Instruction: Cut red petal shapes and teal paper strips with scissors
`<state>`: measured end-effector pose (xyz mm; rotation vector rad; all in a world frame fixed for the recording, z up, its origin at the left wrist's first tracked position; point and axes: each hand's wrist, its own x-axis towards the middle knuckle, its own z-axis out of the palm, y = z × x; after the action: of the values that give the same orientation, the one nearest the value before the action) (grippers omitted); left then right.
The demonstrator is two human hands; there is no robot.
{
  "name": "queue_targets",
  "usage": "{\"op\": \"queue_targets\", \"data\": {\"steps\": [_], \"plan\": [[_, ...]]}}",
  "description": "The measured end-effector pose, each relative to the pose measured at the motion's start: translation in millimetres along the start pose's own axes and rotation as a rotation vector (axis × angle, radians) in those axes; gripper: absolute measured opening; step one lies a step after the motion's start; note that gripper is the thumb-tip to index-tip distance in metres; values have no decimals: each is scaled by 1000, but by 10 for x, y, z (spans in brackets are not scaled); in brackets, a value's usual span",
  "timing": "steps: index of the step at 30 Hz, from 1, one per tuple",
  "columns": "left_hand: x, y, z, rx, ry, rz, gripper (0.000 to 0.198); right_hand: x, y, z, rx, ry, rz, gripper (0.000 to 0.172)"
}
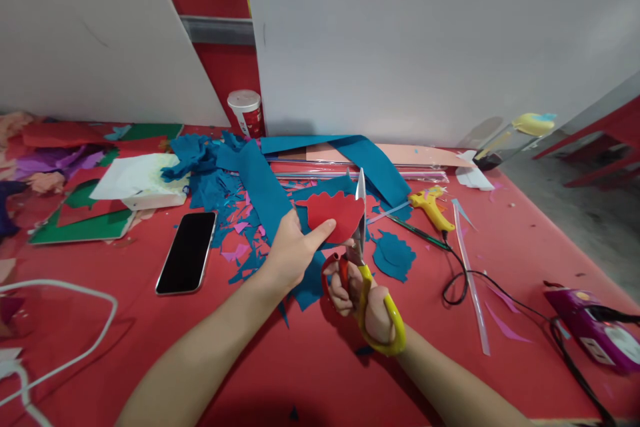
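My left hand (295, 250) pinches a piece of red paper (333, 210) with a scalloped upper edge, thumb on top. In my right hand (367, 300) is a pair of scissors (393, 327) with one yellow and one red handle loop. Their blades point away from me and stand at the right edge of the red paper. Whether the blades are closed on the paper I cannot tell. Just right of the scissors lies a blue paper cutout (394, 255) with a wavy outline. Blue paper strips (265, 183) and small blue and pink scraps lie beneath and left of my hands.
A phone (187, 253) lies left of my forearm, near a white cable (75, 285). To the right are a yellow glue gun (433, 208), a clear strip (470, 280) and a purple power strip (595, 330). A lidded cup (247, 112) stands against the grey panel (425, 47).
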<state>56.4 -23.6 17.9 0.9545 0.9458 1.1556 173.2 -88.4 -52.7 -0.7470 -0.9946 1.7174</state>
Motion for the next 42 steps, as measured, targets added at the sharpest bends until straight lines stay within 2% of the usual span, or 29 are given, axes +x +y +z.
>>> {"op": "queue_targets", "data": {"steps": [6, 14, 23, 29, 32, 35, 42], "plan": [[34, 51, -81, 143, -12, 90, 18, 2, -4, -10, -14, -33, -8, 74], [26, 213, -164, 142, -74, -1, 15, -15, 8, -19, 12, -64, -41, 69], [56, 274, -190, 56, -118, -93, 18, -14, 3, -33, 7, -75, -28, 71], [74, 344, -250, 44, -94, -81, 19, -14, 34, -49, 36, -105, 14, 73], [82, 344, -263, 82, -81, -52, 19, -3, 48, -49, 35, -59, 18, 66], [90, 329, -271, 251, -119, -14, 17, 29, 31, -52, 22, 34, -8, 55], [120, 242, -271, 977, -358, 158, 10, 97, -42, -90, -36, 272, -61, 30]]}}
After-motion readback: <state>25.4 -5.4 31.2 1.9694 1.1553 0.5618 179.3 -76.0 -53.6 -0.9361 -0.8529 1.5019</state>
